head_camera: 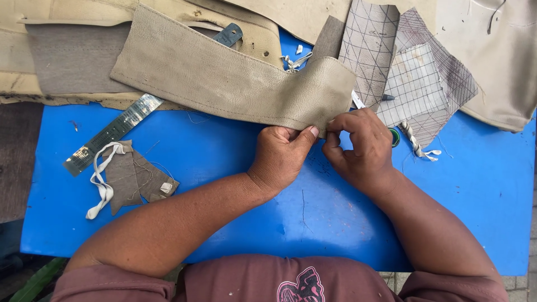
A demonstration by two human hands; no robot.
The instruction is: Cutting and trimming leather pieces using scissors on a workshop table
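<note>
Head view looks straight down on a blue table (168, 168) where a person works the lower right corner of a long beige leather strip (224, 78). That strip lies slantwise across the far half of the table, from far left toward the middle, with its right end just beyond the hands. Left hand (279, 156) has thumb and fingers closed on the strip's lower edge at that corner, and right hand (361, 145) is curled tight just beside it, fingertips pinched narrow at the same edge, though whether they hold a thread or the leather itself is too small to tell. Judging by how it lies, the strip looks soft and pliable yet thick enough to keep its shape, light, grainy rather than slippery, and not fragile; I would say the stitched edge near the corner is the firm place to take hold, where both hands already meet. To the right lie pieces of gridded fabric (414, 84) and a short twisted cord (417, 145). To the left a metal ruler (112, 131) lies at a slant, with brown scraps (137, 179) and a white ribbon (100, 182) just near of it. More beige material (498, 56) is heaped along the far edge.
</note>
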